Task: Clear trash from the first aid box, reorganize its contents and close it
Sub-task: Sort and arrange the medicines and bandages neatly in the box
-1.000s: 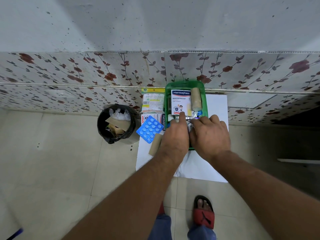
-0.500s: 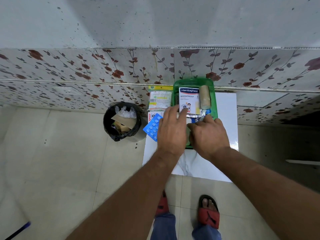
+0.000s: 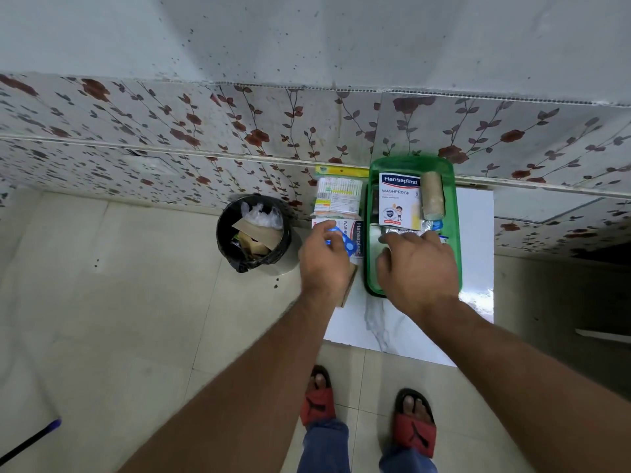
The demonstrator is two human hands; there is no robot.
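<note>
My right hand (image 3: pixel 418 268) reaches into the open green first aid box (image 3: pixel 457 240), which sits on a white marbled board (image 3: pixel 392 329) against the flowered wall tiles (image 3: pixel 170 131). The fingers (image 3: pixel 399 237) are spread a little apart and rest on silver foil strips (image 3: pixel 406 230) in the box's middle; whether they pinch anything I cannot tell. Farther back in the box lie a Hansaplast Washproof plaster pack (image 3: pixel 398 199) and, beside it on the right, a tan bandage roll (image 3: pixel 433 195).

My left hand (image 3: pixel 324 261) hovers just left of the box, its fingers curled around a blue blister pack of tablets (image 3: pixel 343 241), above a second Hansaplast packet (image 3: pixel 355 233). Behind that lies a clear packet with printed labels (image 3: pixel 338 196), and a brown cardboard piece (image 3: pixel 349 285) pokes out under my wrist.

Left of the board, a black-lined bin (image 3: pixel 254 233) holds cardboard and crumpled plastic. My feet, in red-strapped sandals (image 3: pixel 317 404), stand on the pale floor tiles (image 3: pixel 119 285).
</note>
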